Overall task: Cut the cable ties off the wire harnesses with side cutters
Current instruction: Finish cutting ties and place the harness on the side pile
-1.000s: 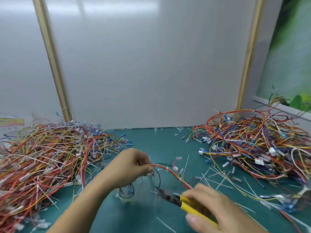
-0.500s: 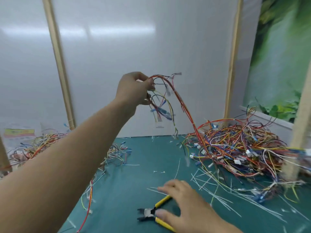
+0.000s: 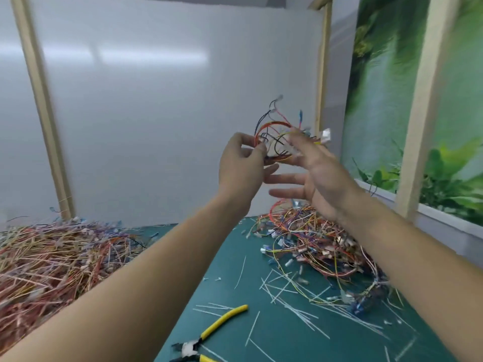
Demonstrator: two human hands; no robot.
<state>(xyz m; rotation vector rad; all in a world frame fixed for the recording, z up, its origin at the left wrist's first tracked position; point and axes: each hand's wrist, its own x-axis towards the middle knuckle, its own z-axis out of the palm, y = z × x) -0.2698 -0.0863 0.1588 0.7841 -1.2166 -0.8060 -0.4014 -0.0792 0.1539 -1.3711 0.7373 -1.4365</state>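
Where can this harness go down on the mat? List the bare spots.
Barest: the strip of green mat between the left wire pile and the right wire pile, beyond the side cutters. Crowded: cut ties litter the mat in front of the right pile, and both piles fill the sides. The left hand pinches the wire harness.

The side cutters (image 3: 209,333) run off the bottom edge at 6 o'clock; the wire pile (image 3: 52,257) at 8 o'clock is cropped and smeared; the right hand (image 3: 321,176) blurs across the harness (image 3: 277,142).
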